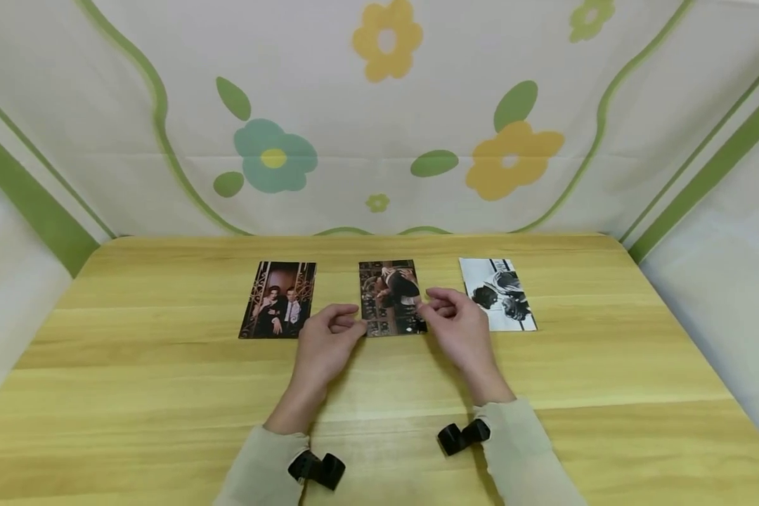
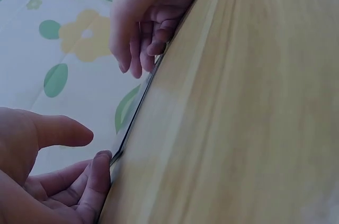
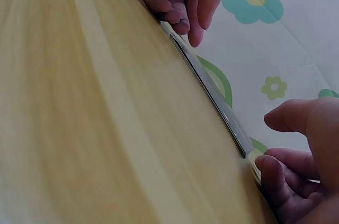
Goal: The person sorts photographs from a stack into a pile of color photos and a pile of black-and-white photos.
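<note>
Three photo cards lie in a row on the wooden table. The middle card [image 1: 388, 295] shows a dark picture turned sideways. My left hand [image 1: 330, 341] is by its lower left corner, and my right hand [image 1: 460, 327] is at its right side. In the left wrist view, a finger of the left hand touches or nearly touches the edge-on card [image 2: 139, 105], its thumb raised apart. In the right wrist view, the right hand's fingertips lie close to the end of the card [image 3: 212, 94]; contact is hard to tell. Neither hand pinches anything.
To the left lies a dark card with two people [image 1: 281, 302], partly behind the left hand. A black-and-white card [image 1: 500, 295] lies at the right, near the right hand. A flowered cloth [image 1: 354, 126] hangs behind the table [image 1: 164, 393]. Each wrist carries a black camera.
</note>
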`<state>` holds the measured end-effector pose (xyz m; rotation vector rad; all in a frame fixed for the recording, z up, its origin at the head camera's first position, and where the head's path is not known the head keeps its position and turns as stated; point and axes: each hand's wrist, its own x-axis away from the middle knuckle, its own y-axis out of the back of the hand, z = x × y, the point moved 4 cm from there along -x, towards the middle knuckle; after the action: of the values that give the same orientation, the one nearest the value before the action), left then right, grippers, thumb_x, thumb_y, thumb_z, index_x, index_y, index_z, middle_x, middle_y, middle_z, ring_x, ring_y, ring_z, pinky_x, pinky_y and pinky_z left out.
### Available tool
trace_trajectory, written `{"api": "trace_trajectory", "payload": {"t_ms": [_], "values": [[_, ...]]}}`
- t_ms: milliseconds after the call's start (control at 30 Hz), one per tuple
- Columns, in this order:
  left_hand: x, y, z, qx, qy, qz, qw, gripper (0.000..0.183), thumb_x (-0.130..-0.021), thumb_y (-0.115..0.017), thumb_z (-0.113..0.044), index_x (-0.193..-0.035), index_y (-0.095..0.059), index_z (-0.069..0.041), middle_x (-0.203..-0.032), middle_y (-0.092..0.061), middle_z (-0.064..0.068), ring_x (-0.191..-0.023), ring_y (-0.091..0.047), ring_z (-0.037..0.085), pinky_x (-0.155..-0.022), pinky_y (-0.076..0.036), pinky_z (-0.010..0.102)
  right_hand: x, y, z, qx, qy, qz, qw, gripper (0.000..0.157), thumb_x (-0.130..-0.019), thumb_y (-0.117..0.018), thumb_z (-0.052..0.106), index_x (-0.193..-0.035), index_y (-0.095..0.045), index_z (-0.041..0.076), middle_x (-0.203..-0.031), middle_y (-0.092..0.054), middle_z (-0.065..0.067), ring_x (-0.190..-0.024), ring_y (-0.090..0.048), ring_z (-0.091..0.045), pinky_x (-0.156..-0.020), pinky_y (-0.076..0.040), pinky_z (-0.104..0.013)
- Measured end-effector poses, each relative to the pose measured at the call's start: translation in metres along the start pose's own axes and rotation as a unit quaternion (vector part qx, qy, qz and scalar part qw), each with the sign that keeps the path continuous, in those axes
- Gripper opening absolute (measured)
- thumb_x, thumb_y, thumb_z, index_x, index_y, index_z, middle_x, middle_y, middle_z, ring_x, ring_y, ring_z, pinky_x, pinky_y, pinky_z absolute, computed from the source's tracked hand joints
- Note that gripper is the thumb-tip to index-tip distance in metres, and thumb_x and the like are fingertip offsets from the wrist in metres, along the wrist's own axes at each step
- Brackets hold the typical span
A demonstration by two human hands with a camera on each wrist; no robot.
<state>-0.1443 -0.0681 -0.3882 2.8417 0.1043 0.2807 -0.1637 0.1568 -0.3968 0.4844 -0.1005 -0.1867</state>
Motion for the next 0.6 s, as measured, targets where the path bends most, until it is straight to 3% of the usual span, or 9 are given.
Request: {"api": "trace_trajectory", "payload": {"t_ms": [300,600], "values": [[0.0003,-0.0053,0.0024,-0.006,-0.008,0.007,0.9999,0.037,-0.096,-0.076,-0.014,-0.132,-0.075,-0.005,-0.109,-0.076,0.011,-0.098,-0.068,0.022,-0.089,-0.056,0.035,0.0039,-0.0005,0.0001,0.032,0.019,0.001,0.999,0.040,-0.097,-0.079,0.021,-0.135,-0.073,0.010,-0.115,-0.070,-0.008,-0.100,-0.065,-0.019,-0.088,-0.053,-0.025],[-0.0015,-0.0025,-0.0004,-0.014,-0.027,0.004,0.9995,0.037,-0.096,-0.078,-0.014,-0.130,-0.075,0.000,-0.108,-0.078,0.014,-0.097,-0.072,0.023,-0.091,-0.061,0.042,0.0013,-0.0048,0.0045,0.057,0.034,0.009,0.998,0.044,-0.098,-0.078,0.024,-0.138,-0.072,0.009,-0.115,-0.069,-0.008,-0.099,-0.065,-0.020,-0.090,-0.053,-0.032]]}}
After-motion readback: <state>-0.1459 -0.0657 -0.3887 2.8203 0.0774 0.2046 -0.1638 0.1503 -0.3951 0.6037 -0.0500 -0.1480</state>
